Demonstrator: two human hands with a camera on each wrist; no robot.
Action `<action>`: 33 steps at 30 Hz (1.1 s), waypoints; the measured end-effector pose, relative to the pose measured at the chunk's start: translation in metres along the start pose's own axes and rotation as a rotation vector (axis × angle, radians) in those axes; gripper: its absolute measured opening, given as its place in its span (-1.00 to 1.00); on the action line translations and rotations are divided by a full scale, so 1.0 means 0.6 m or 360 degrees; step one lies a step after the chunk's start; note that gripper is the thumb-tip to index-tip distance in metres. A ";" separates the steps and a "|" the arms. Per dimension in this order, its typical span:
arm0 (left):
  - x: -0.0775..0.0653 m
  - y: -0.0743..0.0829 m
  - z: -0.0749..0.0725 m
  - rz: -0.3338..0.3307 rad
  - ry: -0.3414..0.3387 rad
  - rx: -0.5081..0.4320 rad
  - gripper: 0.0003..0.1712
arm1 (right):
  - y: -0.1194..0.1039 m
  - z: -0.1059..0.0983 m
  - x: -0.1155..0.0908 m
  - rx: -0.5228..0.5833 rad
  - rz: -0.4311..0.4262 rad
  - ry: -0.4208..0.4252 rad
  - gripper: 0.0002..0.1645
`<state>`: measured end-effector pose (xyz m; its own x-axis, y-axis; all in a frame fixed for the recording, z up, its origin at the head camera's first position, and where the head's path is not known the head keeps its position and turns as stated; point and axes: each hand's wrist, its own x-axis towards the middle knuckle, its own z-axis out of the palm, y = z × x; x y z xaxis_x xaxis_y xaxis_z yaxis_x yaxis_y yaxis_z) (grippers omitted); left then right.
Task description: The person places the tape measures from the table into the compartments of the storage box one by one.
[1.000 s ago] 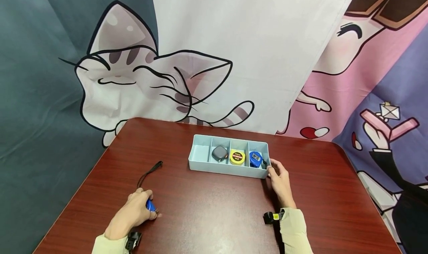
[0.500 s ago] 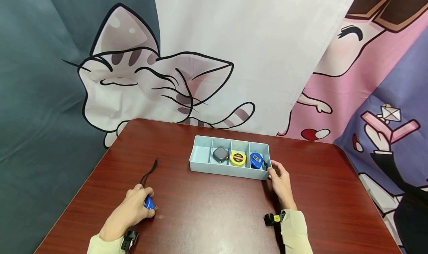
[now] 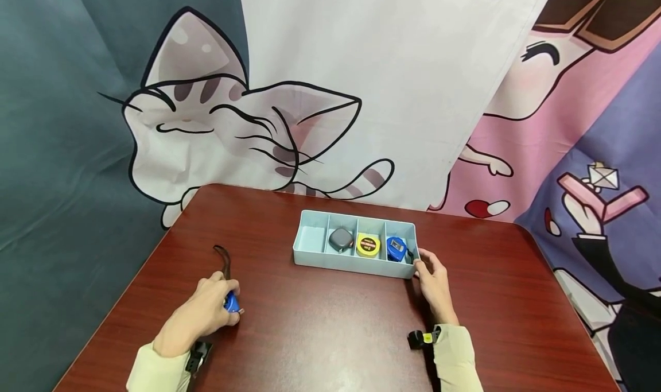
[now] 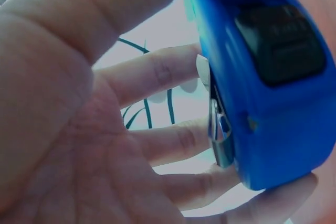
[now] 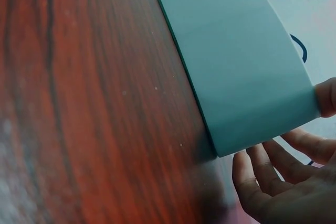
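My left hand [image 3: 209, 303] holds a blue tape measure [image 4: 283, 114] between thumb and fingers, low over the left side of the table. Its dark window and metal end hook show in the left wrist view. From it a dark wrist strap [image 3: 225, 260] reaches away across the table. My right hand [image 3: 434, 277] grips the right end of a pale blue divided box [image 5: 247, 66], thumb at the rim and fingers against the outer end wall. Inside the box sit a grey tape measure [image 3: 341, 239], a yellow tape measure [image 3: 368, 245] and another blue tape measure [image 3: 396, 248], each in its own compartment.
The leftmost compartment [image 3: 312, 238] of the box holds nothing. Under everything is a reddish-brown wooden table [image 3: 310, 334] with rounded far corners. Behind its far edge hangs a cloth backdrop [image 3: 413, 93] with cartoon figures.
My left hand has moved a little away from me with the blue tape measure, and the strap's far end has swung left. The right hand stays at the box.
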<state>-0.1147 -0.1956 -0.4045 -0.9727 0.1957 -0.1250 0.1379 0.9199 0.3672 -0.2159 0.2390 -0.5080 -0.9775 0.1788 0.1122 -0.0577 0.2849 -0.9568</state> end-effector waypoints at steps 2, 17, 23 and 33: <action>0.001 0.001 -0.005 0.0018 0.0025 0.0012 -0.69 | 0.007 0.001 0.001 -0.0013 -0.0007 0.0003 -0.63; 0.016 0.028 -0.037 0.0154 0.0051 0.0037 -0.70 | -0.011 0.002 -0.004 -0.0018 -0.0012 -0.0009 -0.62; 0.023 0.040 -0.059 0.0191 0.0032 0.0033 -0.70 | 0.001 0.001 -0.001 -0.0032 -0.0085 -0.0023 -0.58; 0.038 0.053 -0.085 0.0229 0.0018 0.0075 -0.72 | 0.028 0.000 0.008 0.0015 -0.0133 -0.0018 -0.59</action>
<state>-0.1419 -0.1794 -0.3484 -0.9442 0.3230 -0.0636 0.2844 0.8977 0.3366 -0.2214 0.2448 -0.5233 -0.9714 0.1439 0.1888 -0.1411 0.2897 -0.9467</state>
